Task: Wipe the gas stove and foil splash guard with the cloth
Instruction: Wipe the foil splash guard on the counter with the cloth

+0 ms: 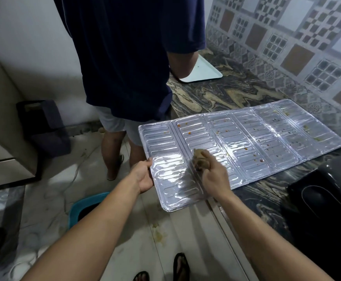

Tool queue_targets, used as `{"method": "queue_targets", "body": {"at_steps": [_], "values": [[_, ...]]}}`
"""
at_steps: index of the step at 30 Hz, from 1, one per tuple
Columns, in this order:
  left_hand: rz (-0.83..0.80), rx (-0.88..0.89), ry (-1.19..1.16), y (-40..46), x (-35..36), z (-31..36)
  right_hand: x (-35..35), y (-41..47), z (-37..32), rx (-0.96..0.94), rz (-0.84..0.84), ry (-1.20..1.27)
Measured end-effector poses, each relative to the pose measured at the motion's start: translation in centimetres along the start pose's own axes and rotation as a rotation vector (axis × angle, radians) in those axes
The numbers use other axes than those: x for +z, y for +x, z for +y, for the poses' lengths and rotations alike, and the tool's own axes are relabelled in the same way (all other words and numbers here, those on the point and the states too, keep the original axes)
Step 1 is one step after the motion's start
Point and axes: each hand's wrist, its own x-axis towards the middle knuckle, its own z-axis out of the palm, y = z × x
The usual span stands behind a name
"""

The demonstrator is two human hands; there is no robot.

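Head view: nearest cam were two sandalled feet (180,267) on the floor, then both forearms reaching fwd. Left hand (143,176) gripped the near-left edge of the foil splash guard (246,142), thumb on top, fingers curled under. Right hand (212,175) was bunched tight round the cloth (201,159), pressing it onto the guard's 2nd panel from the left. Guard lay flat on the marble counter (216,94), near-left end overhanging the floor, long axis running away to the far right. Food specks sat mostly on panels right of & beyond the cloth, so next strokes prob. go that way; right hand nearer. Stove (323,199) at right edge, untouched. Another person (129,57) stood behind.
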Motion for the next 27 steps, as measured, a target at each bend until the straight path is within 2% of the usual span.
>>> {"method": "queue_targets", "body": {"at_steps": [3,8,11,13,15,17,21,25,27], "values": [[0.023,0.006,-0.019,0.2,0.2,-0.3,2.4,-1.5,0.9,-0.113,-0.224,-0.19],[0.008,0.025,-0.041,0.5,0.3,-0.7,4.4,-6.1,0.0,-0.237,-0.501,-0.134],[0.005,0.01,0.027,0.4,0.1,-0.7,2.9,-5.6,-0.2,-0.166,-0.445,0.032],[0.029,-0.006,0.121,0.2,0.0,-0.5,1.1,-4.2,0.4,-0.11,-0.274,0.106],[0.041,-0.011,0.148,0.0,-0.1,-0.3,-0.4,-2.7,1.0,-0.036,-0.084,0.075],[0.044,-0.026,0.111,-0.1,0.2,-0.1,-0.8,-2.0,1.4,-0.028,-0.02,-0.049],[0.045,-0.052,0.082,0.2,0.6,-0.3,2.1,-4.2,2.9,-0.181,-0.261,-0.361],[0.039,-0.051,0.048,0.9,0.3,-0.7,4.7,-8.7,2.6,-0.337,-0.361,-0.289],[0.046,-0.045,0.04,1.0,0.3,-0.8,4.9,-9.4,2.3,-0.337,-0.419,-0.194]]}}
